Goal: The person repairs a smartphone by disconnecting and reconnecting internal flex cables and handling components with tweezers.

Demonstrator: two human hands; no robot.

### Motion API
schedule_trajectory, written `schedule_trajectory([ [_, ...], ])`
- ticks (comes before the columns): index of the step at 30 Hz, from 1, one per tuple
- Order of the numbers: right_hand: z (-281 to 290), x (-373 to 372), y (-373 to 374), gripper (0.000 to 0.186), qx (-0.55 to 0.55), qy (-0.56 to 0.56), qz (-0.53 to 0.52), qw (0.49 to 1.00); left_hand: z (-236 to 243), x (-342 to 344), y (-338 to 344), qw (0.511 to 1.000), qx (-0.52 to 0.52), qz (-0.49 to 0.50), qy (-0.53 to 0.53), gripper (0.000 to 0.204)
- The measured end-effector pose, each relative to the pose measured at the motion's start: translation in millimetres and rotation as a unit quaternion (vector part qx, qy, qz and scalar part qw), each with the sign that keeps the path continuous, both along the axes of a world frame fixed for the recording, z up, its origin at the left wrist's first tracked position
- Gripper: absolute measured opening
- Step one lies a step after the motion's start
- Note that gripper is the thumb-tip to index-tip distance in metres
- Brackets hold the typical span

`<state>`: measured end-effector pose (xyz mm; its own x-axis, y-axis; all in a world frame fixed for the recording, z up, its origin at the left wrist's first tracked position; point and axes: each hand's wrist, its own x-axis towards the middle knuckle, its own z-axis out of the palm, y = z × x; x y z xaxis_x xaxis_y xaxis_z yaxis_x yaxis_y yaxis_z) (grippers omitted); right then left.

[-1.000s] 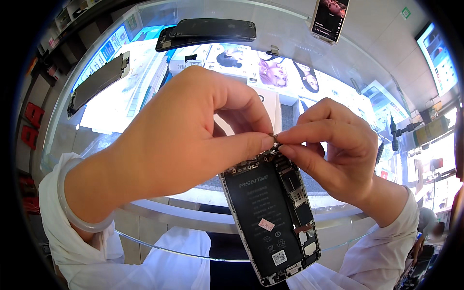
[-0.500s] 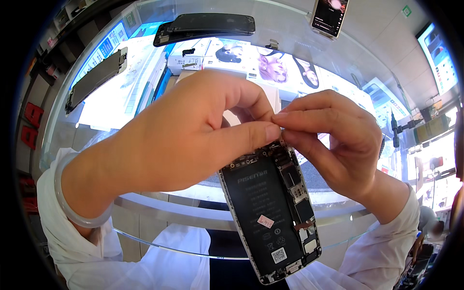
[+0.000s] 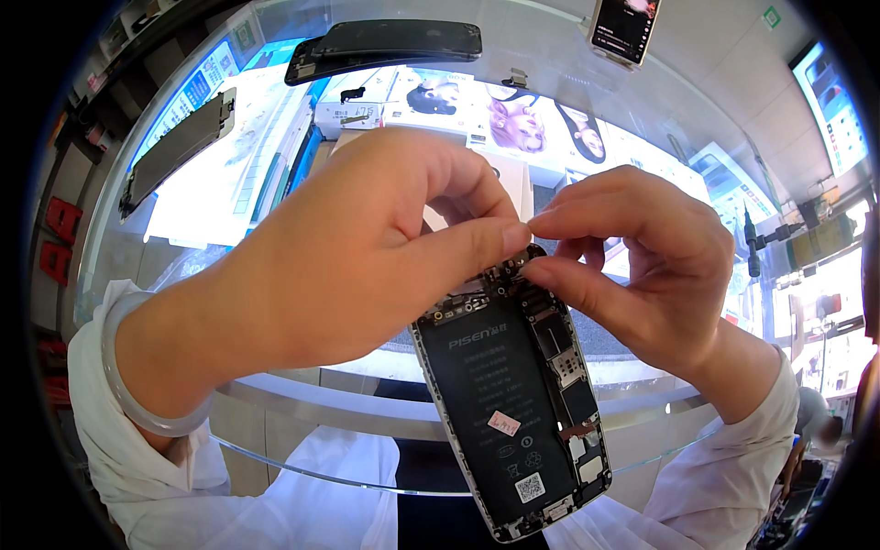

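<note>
An opened smartphone (image 3: 495,403) hangs tilted below my hands, with its black battery (image 3: 481,367) and circuit boards bare. At its top edge, my left hand (image 3: 367,252) is closed, thumb and forefinger pinched together on the phone frame. The curled fingers of this hand hide part of the top edge. Close by, my right hand (image 3: 642,266) has its thumb and forefinger apart. Its thumb tip is at the phone's top right corner and its forefinger tip beside my left thumb. Nothing shows between those right fingertips.
A glass display counter (image 3: 321,385) stands before me with lit boxes (image 3: 440,105) inside. On its top lie a detached phone screen (image 3: 179,151), dark phone parts (image 3: 399,41) and a small metal piece (image 3: 515,81). A phone with a lit screen (image 3: 623,32) stands at the far right.
My right thumb and forefinger have parted from their pinch, the thumb moving down and left onto the phone's corner. My left hand has stayed nearly still on the phone.
</note>
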<state>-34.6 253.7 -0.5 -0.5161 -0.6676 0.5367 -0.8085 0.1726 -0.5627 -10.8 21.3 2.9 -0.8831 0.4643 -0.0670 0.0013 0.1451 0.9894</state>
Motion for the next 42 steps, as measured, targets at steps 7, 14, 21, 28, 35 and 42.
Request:
schedule_trajectory([
  [7, -3.3, 8.0, -2.4, 0.037, -0.027, -0.009, -0.033, 0.999, 7.5, 0.5, 4.1, 0.999, -0.033, 0.025, -0.018, 0.022],
  [14, -3.7, 5.6, 0.6, 0.032, -0.02, -0.028, -0.029, 0.999, 8.2, 0.4, 7.8, 0.996, -0.063, 0.058, -0.01, 0.018],
  [21, -4.9, 7.1, -3.7, 0.036, -0.023, -0.045, -0.04, 0.998, 8.0, -1.3, 8.0, 0.996, -0.066, 0.061, 0.0, 0.017],
  [28, -3.3, 7.8, -1.9, 0.035, -0.017, -0.059, -0.046, 0.997, 6.3, -4.9, 4.5, 0.997, -0.068, 0.049, 0.0, 0.016],
  [35, -7.6, 3.0, -1.3, 0.032, 0.004, 0.008, -0.039, 0.999, 6.5, -5.0, 0.5, 0.997, -0.063, 0.037, 0.017, 0.013],
  [42, -3.6, 5.4, -3.9, 0.028, 0.037, -0.069, -0.084, 0.993, 2.2, -0.6, -4.1, 0.962, -0.159, 0.029, 0.221, 0.007],
])
